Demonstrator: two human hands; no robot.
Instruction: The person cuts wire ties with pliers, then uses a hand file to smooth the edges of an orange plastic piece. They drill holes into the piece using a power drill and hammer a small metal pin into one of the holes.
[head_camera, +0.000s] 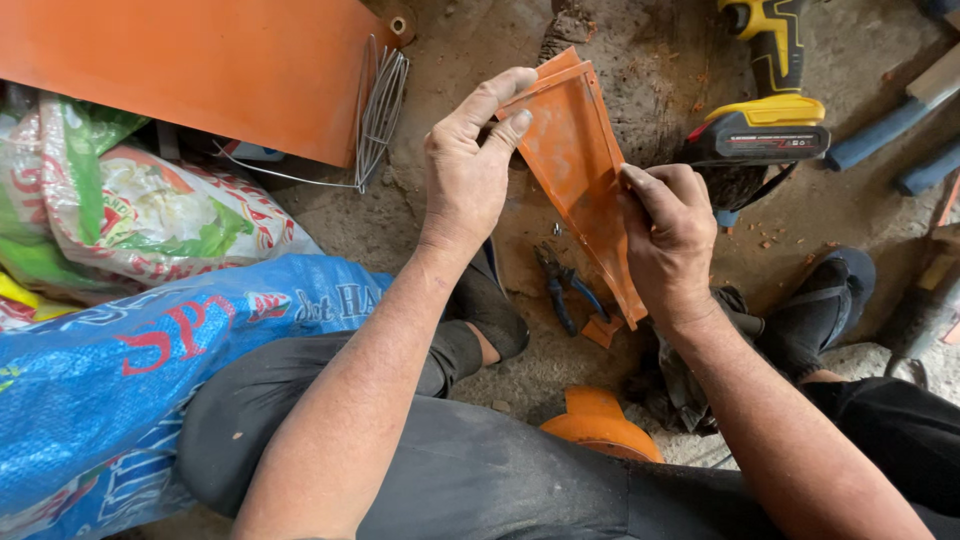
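Note:
Both my hands hold up a narrow, tapered orange metal piece (578, 165) with folded edges. My left hand (472, 165) grips its upper wide end, thumb and forefinger pinched on the top corner. My right hand (668, 235) clasps its right edge lower down, fingers curled around the fold. The pointed lower end of the piece sticks out below my right hand. Blue-handled pliers (565, 290) lie on the dirt floor under the piece, between my feet.
A yellow and black cordless drill (768, 95) lies at the upper right. A big orange metal sheet (200, 65) and a wire bundle (380, 110) are at upper left. Printed sacks (120, 330) sit left. A round orange part (600, 425) rests by my knees.

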